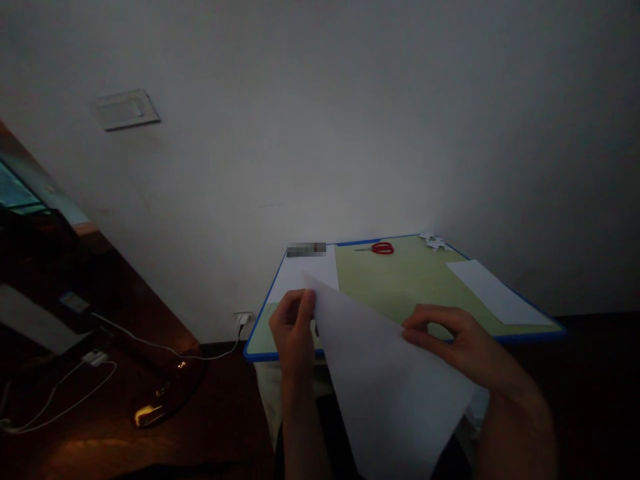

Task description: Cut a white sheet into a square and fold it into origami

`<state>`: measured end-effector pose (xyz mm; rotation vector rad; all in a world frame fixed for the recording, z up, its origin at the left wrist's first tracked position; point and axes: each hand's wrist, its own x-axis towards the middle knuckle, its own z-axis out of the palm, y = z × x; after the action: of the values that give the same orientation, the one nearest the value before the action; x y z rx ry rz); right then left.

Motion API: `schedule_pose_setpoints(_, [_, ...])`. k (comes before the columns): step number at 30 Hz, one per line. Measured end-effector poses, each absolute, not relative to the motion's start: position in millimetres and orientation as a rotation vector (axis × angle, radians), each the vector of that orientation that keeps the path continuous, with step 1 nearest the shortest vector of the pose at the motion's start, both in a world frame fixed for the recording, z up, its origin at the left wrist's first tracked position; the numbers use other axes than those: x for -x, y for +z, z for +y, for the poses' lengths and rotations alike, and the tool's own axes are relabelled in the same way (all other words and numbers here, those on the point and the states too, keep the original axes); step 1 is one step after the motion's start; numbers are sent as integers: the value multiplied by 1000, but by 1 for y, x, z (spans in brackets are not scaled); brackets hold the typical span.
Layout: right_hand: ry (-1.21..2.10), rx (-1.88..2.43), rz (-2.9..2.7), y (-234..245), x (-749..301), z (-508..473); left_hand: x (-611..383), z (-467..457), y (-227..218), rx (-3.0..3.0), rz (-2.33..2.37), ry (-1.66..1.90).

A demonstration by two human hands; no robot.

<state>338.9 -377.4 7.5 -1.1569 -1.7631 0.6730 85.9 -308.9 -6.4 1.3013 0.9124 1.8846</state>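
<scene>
A white sheet of paper (385,380), folded into a triangle shape, is held up in front of me over the near edge of a small table. My left hand (294,330) pinches its top left corner. My right hand (457,343) pinches its right edge, fingers closed on the paper. Both hands hover just in front of the green board with a blue rim (400,280).
Red scissors (381,248) lie at the board's far edge, with small white paper scraps (434,241) to their right. A white sheet (495,292) lies on the right side and another (305,273) on the left. White cables (165,347) run to a wall socket (243,319).
</scene>
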Motion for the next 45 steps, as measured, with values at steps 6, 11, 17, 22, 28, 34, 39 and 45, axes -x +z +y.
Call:
schedule_pose_setpoints(6, [702,1169,-1800,4,-341,-378,-84,-309,-5,-1161,760,1851])
schedule_pose_setpoints(11, [711,1188,-1801,0,-343,-376,-84,-308,-8,-1149,792,1894])
schedule_pose_setpoints(17, [759,1213,-1842,1,-345,-377,-85,-306,-7,-1126,828,1938])
schedule_pose_setpoints(22, [757,1223,-1837,2,-345,-377,-83,-308,-3,-1098,828,1906])
schedule_pose_setpoints(28, [749,1225,-1827,2,-344,-377,-79,-308,-6,-1167,877,2019])
schedule_pose_setpoints(34, [725,1213,-1827,1,-343,-377,-81,-311,-5,-1315,1111,2152])
schedule_pose_setpoints(39, [697,1189,-1828,4,-340,-379,-88,-315,1,-1389,1378,2147])
schedule_pose_setpoints(45, [699,1207,-1826,4,-340,-382,-91,-310,1,-1491,1485,2142])
